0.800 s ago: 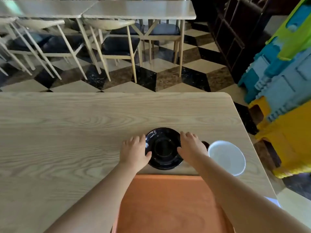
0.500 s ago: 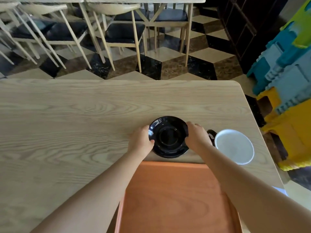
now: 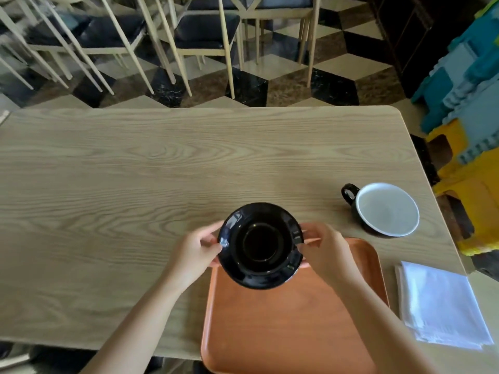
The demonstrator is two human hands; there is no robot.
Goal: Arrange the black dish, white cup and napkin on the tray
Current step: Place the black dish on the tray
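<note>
The black dish is lifted off the table and hangs over the far edge of the orange tray. My left hand pinches its left rim and my right hand pinches its right rim. The white cup, black outside with a black handle on its left, stands on the table beyond the tray's far right corner. The white napkin lies folded on the table to the right of the tray.
The wooden table runs far to the left; its right edge lies just past the cup and napkin. Pale chairs stand beyond the far edge on a checkered floor. Blue and yellow plastic stools are stacked at the right.
Both hands have closed on the dish's rim and raised it from the table, bringing it back over the tray's far edge. The camera has tilted down, so the napkin is in view.
</note>
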